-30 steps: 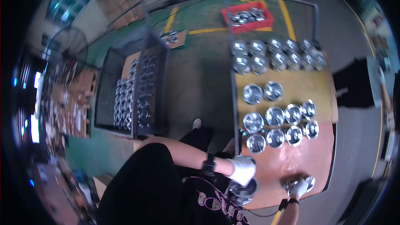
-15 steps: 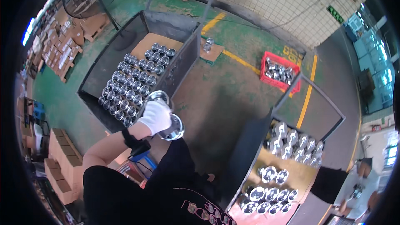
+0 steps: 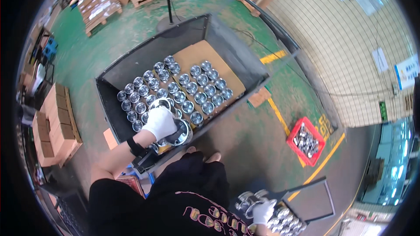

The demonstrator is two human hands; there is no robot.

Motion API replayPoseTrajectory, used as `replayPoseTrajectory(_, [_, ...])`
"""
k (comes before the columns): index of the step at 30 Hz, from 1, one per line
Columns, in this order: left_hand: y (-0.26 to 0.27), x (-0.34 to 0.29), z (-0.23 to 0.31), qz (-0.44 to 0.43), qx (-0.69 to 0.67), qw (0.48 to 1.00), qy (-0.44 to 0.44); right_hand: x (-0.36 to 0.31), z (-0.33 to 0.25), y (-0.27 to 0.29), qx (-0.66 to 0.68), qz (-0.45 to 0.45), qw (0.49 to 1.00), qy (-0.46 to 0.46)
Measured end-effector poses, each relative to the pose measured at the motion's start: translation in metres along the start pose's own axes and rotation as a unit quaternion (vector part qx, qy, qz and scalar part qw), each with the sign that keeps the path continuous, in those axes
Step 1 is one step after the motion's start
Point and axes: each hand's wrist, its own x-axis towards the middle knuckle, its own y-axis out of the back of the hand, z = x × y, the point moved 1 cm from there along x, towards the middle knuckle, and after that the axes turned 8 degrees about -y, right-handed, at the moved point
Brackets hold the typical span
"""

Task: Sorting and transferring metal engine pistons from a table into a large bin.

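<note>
My left hand (image 3: 160, 123), in a white glove, is closed around shiny round metal parts with flanged rims. One mirror-like rim (image 3: 177, 133) shows below its fingers and another (image 3: 161, 104) above; I cannot tell how they join. This hand is over the near side of a dark grey trolley bin (image 3: 118, 64), above rows of similar shiny metal parts (image 3: 173, 87). Far off at the lower right, my gloved right hand (image 3: 263, 212) is closed on a shiny metal part (image 3: 246, 203). Its fingertips are partly hidden by the glare of the metal.
Brown cardboard (image 3: 199, 54) lines the bin. A second trolley with a tubular handle (image 3: 329, 196) holds more metal parts (image 3: 285, 221). A red crate (image 3: 292, 146) of metal pieces sits on the floor. Stacked cartons (image 3: 57, 124) stand left; a fan stand (image 3: 169, 4) rises behind the bin.
The view has swung so the bin sits more centrally. My left hand, still gripping metal parts, is now over the bin's contents. My right hand has come into sight at the second trolley.
</note>
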Motion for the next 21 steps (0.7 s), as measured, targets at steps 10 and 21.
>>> replayPoseTrajectory(10, [-0.047, 0.067, -0.039, 0.050, -0.123, 0.970, 0.202, 0.258, -0.371, 0.119, -0.045, 0.073, 0.882, 0.464])
replayPoseTrajectory(21, [-0.114, 0.241, -0.024, -0.086, -0.148, 0.920, 0.353, 0.541, -0.649, -0.166, -0.280, -0.035, 0.752, 0.596])
